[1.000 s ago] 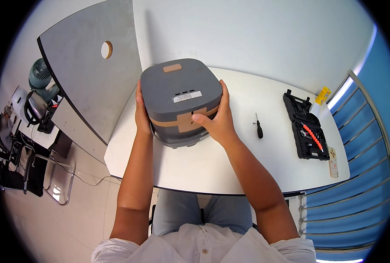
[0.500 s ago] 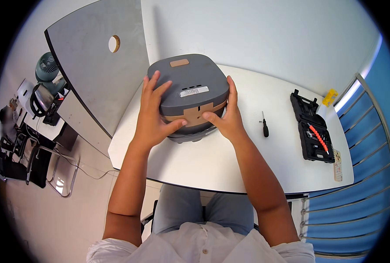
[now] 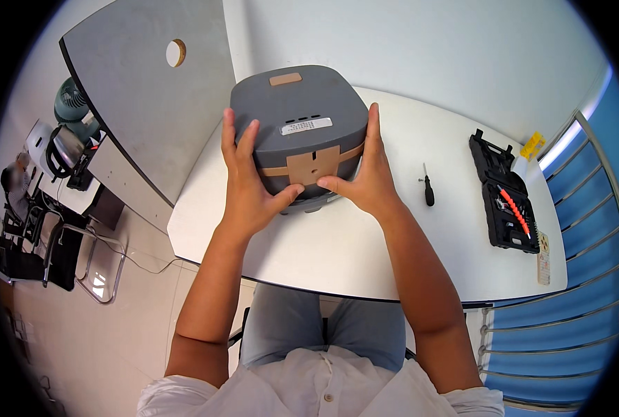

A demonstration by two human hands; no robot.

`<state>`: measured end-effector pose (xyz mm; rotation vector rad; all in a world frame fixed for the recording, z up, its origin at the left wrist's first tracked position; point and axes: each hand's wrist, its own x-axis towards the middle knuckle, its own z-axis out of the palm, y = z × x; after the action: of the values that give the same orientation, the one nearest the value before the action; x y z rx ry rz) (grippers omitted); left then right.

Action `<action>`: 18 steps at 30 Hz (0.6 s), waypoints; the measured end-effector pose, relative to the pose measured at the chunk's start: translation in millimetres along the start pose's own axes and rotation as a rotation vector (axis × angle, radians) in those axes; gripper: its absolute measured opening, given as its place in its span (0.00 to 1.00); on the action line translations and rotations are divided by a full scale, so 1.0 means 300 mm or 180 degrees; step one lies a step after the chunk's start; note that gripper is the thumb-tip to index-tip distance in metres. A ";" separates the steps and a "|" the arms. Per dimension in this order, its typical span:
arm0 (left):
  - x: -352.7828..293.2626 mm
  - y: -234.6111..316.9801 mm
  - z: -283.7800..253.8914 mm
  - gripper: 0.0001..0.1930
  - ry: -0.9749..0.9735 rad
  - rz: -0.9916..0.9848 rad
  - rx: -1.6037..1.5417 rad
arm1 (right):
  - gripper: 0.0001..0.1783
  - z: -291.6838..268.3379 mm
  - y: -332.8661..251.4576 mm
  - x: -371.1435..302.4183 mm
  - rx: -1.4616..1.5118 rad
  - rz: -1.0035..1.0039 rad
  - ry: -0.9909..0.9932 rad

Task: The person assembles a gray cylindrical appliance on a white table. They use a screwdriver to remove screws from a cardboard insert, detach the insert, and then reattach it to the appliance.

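Observation:
A dark grey rice cooker (image 3: 301, 104) with tan trim stands near the middle of the white table (image 3: 309, 260). Its lid carries a white label, and the tan panel with a small hole faces me. My left hand (image 3: 250, 187) presses on its left side, thumb across the lower front. From the right, my right hand (image 3: 371, 177) grips the other side, its thumb beneath the tan panel. Both hands hold the cooker between them, and it looks slightly tilted. To the right lies a black-handled screwdriver (image 3: 428, 187).
An open black tool case (image 3: 508, 208) with an orange flexible shaft (image 3: 515, 208) lies at the right, near a pale remote control (image 3: 544, 260) and a yellow object (image 3: 532, 146). A grey partition (image 3: 142, 90) borders the left. Metal railings (image 3: 595, 243) run along the right.
The rice cooker has shifted slightly away and tilted, with more of its tan panel showing. My left fingers have slid from the lid toward its side. My view has moved a little.

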<state>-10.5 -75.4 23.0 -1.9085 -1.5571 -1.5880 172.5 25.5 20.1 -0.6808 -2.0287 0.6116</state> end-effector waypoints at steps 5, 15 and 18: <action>0.008 0.018 -0.002 0.49 -0.0001 0.0039 0.0050 | 0.68 0.008 0.008 0.000 0.0101 -0.0059 0.0083; 0.000 0.022 0.005 0.45 0.0097 -0.0004 0.0139 | 0.64 0.004 -0.005 -0.007 0.0133 -0.0032 0.0129; 0.003 0.022 0.005 0.45 0.0108 0.0061 0.0136 | 0.64 -0.001 -0.005 -0.004 0.0131 -0.0008 0.0088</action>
<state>-4.5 -76.7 26.0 -1.8589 -1.5419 -1.5583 172.8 23.8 20.4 -0.6589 -1.9860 0.6373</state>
